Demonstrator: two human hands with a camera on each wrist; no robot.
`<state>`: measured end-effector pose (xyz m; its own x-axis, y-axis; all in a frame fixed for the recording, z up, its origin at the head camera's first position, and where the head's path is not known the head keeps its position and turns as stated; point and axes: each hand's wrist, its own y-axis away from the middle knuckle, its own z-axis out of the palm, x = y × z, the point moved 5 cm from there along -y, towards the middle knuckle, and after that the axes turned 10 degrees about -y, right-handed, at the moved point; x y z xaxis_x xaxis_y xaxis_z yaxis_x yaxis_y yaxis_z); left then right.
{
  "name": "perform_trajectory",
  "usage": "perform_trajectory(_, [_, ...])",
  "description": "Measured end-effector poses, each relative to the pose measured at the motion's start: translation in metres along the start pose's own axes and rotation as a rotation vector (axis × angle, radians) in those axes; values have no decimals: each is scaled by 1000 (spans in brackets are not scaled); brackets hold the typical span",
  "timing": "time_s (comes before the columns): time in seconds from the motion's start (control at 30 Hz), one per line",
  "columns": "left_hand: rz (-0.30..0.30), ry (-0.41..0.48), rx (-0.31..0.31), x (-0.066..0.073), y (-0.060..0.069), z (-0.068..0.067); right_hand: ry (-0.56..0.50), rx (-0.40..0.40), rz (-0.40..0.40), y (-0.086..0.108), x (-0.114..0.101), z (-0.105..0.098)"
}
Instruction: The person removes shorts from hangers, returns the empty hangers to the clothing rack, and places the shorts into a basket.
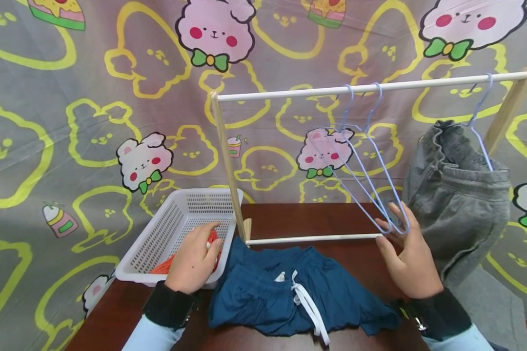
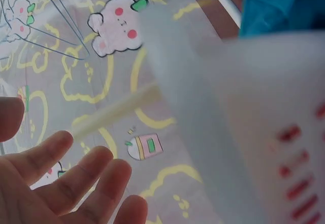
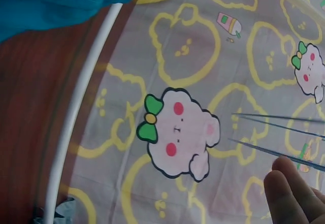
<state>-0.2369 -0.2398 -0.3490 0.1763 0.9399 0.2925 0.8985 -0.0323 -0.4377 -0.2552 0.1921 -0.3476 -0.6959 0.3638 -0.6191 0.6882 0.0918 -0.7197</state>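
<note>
While your right grip is loosely spread at the low corners of two bare hangers, thumb apart from fingers, it doesn't seem to have tight hold of them. Your left grip is loose too, fingers a bit bent, with nothing in it that shows. The blue pants lie on the worktop between your grips. If you pull without pinching, the hangers could slip off your fingers and swing; if you tug both at once, they might tangle. A big swing could bump the gray pants, just right of your right grip. Count them: one rack; three hangers, two by your right grip and one past it; one blue pants; one gray pants; one basket by your left grip. How many pieces make up the red cloth under that grip, you can't tell.
</note>
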Motion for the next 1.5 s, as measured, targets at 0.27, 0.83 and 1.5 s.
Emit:
perform_trajectory(0.27, [-64, -47, 21, -32, 9, 2, 11, -55, 65, 8, 9, 3])
perform_trajectory(0.83, [-258, -241, -82, -98, 11, -3, 88, -236, 132, 15, 16, 9])
perform_trajectory(1.5, [-426, -367, -167, -156, 13, 4, 79, -376, 219, 21, 13, 34])
